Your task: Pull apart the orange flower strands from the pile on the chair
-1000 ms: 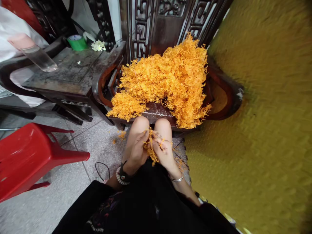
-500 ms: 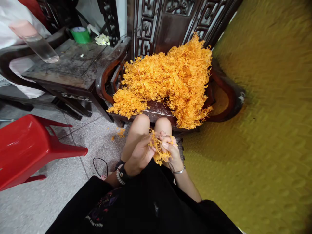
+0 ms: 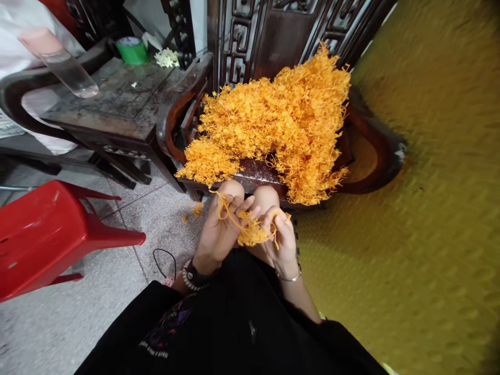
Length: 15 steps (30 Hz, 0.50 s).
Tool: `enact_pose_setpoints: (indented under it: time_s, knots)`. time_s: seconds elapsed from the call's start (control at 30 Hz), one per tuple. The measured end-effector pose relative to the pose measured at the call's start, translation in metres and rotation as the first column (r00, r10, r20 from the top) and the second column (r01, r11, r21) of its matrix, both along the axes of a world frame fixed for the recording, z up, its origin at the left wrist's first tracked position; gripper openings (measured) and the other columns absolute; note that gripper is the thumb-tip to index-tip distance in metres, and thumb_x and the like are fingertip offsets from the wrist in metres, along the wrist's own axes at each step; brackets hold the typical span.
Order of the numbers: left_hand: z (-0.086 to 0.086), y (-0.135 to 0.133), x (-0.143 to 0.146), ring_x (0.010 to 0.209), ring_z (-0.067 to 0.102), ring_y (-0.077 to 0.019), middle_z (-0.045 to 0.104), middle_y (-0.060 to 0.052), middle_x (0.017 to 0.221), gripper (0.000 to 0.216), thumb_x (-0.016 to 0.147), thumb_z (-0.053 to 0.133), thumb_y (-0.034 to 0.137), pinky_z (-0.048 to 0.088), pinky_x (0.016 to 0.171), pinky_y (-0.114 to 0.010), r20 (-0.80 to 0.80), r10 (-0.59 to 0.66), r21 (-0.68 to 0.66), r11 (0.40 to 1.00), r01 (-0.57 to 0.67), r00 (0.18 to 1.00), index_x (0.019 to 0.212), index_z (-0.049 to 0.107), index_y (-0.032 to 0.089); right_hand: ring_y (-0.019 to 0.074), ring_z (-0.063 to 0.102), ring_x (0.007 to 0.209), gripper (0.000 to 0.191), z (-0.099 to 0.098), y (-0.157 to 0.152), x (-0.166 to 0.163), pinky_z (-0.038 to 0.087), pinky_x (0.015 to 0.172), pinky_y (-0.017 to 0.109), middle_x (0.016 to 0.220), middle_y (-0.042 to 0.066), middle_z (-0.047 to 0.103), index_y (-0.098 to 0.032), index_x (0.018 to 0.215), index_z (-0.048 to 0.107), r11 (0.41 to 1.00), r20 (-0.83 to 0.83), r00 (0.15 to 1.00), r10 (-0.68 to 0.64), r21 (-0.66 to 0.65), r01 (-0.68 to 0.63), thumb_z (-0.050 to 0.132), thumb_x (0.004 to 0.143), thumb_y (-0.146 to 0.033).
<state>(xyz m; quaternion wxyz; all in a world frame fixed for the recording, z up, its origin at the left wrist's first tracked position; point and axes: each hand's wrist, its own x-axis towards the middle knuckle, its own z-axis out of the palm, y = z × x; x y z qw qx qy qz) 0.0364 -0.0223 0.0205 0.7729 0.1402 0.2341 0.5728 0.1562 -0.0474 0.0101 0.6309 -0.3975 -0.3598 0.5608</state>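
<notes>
A small bunch of tangled orange stringy sprigs (image 3: 252, 233) hangs between my two hands, over my lap. My left hand (image 3: 219, 234) faces palm up, its fingers loosely curled about one end, with a thin strand trailing across them past the thumb side. On the other side, the fingers of my right hand (image 3: 283, 237) pinch the bunch, with loose ends sticking out around them. Just beyond my knees, a large heap of the same orange sprigs (image 3: 269, 120) covers most of a dark carved wooden chair (image 3: 260, 172).
At left stands a red plastic stool (image 3: 47, 229). A wooden side table (image 3: 113, 112) bears a bottle with a pink cap (image 3: 64, 70), green tape (image 3: 132, 50) and pale flowers (image 3: 167, 58). Orange scraps (image 3: 197, 209) lie on the floor. A yellow-green textured surface (image 3: 410, 260) spans the right.
My hands have moved apart, the left one outward to the left with its fingers opening wider. The bunch is now stretched sideways, and a long strand shows across my left fingers.
</notes>
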Motion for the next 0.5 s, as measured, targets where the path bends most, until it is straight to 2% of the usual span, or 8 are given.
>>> enact_pose_setpoints:
  time_s: [0.17, 0.3, 0.4, 0.5]
  knots:
    - [-0.006, 0.008, -0.008, 0.096, 0.067, -0.0191, 0.071, -0.002, 0.087, 0.024, 0.08, 0.067, 0.046, 0.055, 0.091, -0.037, -0.126, 0.162, 0.088, 0.985, -0.151, 0.979, 0.076, 0.068, 0.023, 0.0105, 0.04, 0.047, 0.022, 0.013, 0.005, 0.01, 0.035, 0.049, 0.024, 0.055, -0.004, 0.048, -0.021, 0.078, 0.062, 0.993, 0.093, 0.988, -0.12, 0.02, 0.119, 0.062, 0.082, -0.042]
    - [-0.012, 0.014, -0.019, 0.085, 0.067, -0.0144, 0.07, -0.002, 0.084, 0.023, 0.079, 0.069, 0.044, 0.053, 0.087, -0.03, -0.229, 0.321, 0.148, 0.945, -0.293, 0.919, 0.078, 0.07, 0.021, 0.0096, 0.034, 0.045, 0.019, 0.009, 0.006, 0.021, 0.032, 0.047, 0.024, 0.055, -0.005, 0.043, -0.022, 0.075, 0.059, 0.97, 0.11, 0.964, -0.241, -0.015, 0.244, 0.061, 0.083, -0.039]
    - [-0.016, 0.021, -0.031, 0.079, 0.064, -0.0111, 0.068, -0.001, 0.08, 0.022, 0.081, 0.067, 0.042, 0.051, 0.083, -0.026, -0.261, 0.39, 0.176, 0.919, -0.354, 0.883, 0.084, 0.069, 0.02, 0.0095, 0.04, 0.049, 0.015, 0.004, 0.007, 0.031, 0.036, 0.05, 0.023, 0.06, -0.004, 0.047, -0.021, 0.077, 0.061, 0.945, 0.139, 0.935, -0.325, 0.0, 0.328, 0.062, 0.082, -0.036]
    - [-0.017, 0.025, -0.043, 0.079, 0.062, -0.0091, 0.065, 0.0, 0.084, 0.018, 0.082, 0.066, 0.034, 0.049, 0.083, -0.024, -0.315, 0.486, 0.234, 0.872, -0.43, 0.815, 0.093, 0.069, 0.02, 0.0109, 0.05, 0.057, 0.013, 0.004, 0.008, 0.037, 0.044, 0.059, 0.024, 0.066, -0.003, 0.054, -0.022, 0.088, 0.064, 0.945, 0.144, 0.934, -0.327, 0.027, 0.327, 0.06, 0.084, -0.034]
